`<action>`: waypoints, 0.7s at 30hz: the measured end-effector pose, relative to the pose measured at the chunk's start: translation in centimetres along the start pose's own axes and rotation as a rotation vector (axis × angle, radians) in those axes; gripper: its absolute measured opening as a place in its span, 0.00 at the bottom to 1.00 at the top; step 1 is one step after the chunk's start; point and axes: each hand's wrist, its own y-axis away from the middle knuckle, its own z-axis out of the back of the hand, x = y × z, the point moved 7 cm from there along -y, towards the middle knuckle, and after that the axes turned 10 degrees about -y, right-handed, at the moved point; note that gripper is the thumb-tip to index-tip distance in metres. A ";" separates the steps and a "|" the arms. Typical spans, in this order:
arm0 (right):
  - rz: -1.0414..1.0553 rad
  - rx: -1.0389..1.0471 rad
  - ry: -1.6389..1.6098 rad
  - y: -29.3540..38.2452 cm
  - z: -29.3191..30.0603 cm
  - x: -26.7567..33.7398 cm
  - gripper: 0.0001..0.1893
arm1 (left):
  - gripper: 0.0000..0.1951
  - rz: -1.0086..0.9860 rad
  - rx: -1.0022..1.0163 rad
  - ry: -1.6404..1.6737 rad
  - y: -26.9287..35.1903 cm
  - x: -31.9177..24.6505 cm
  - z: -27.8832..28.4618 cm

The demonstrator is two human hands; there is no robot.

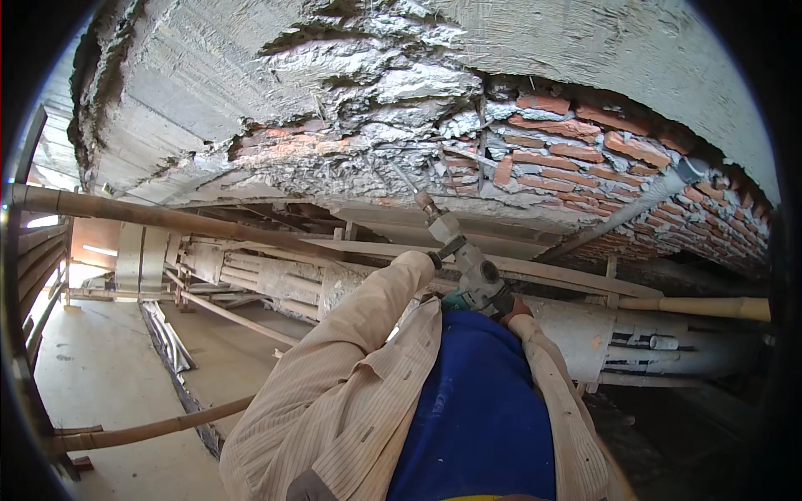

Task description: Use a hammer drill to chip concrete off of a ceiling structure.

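Observation:
A dusty grey and green rotary hammer (477, 275) is in front of my chest, angled up and to the left. My right hand (519, 309) grips its rear handle. The cuff of my left sleeve (415, 266) surrounds the dark side handle (446, 250); the fingers there are hidden. A thin steel chisel bit (404, 178) runs from the chuck (426, 201) to the broken mortar (351, 160). Whether its tip touches the mortar I cannot tell. Right of the bit, red bricks (564, 153) are exposed between jagged edges of grey plaster (601, 44).
A bamboo pole (188, 219) crosses on the left, with another pole (156, 429) lower down. A dusty pipe (620, 219) slants across the brickwork. Behind the hammer run long horizontal pipes (664, 360) and a bamboo rail (695, 307). Pale floor (94, 376) shows far below left.

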 end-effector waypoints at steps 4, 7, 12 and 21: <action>0.072 0.015 0.003 -1.0 0.0 1.6 0.47 | 0.18 0.033 0.014 0.024 1.0 1.2 0.6; 0.085 0.060 -0.026 -2.2 -0.1 2.2 0.46 | 0.17 0.048 0.004 0.032 2.0 1.9 0.5; 0.042 0.091 0.008 -2.1 0.7 2.9 0.45 | 0.18 0.048 -0.021 0.031 2.6 1.7 1.7; -0.010 0.151 0.002 -1.5 1.9 4.7 0.54 | 0.18 0.033 -0.067 0.076 3.3 -0.3 4.0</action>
